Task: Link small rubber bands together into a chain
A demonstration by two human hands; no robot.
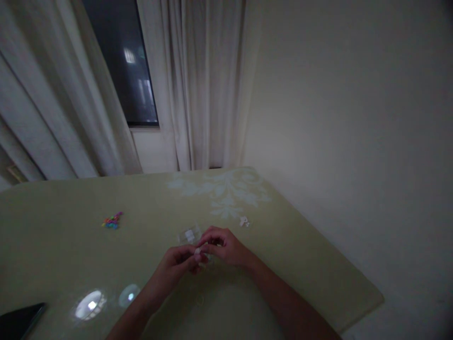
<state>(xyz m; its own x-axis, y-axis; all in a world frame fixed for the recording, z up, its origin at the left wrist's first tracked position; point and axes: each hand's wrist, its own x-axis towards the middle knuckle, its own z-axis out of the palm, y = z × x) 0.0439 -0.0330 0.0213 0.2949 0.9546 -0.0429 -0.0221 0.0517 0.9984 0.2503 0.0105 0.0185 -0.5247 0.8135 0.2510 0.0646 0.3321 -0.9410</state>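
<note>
Over the middle of the table, my left hand (180, 262) and my right hand (222, 246) meet at the fingertips. Between them is a small white piece (197, 251), too small for me to tell its kind. My left thumb and fingers pinch it from the left. The right thumb and forefinger press close against it from the other side, and whether they also grip it is hard to see. Just behind the hands lies a clear plastic box or bag (189, 234) with something white in it. A thin pale ring (200, 299) rests on the table below the hands.
Small multicoloured pieces (112, 220) lie in a pile at the left. A few small white pieces (244, 221) sit right of the hands. A dark flat object (21, 321) is at the near left corner. The table (300, 264) ends at a wall on the right and curtains behind.
</note>
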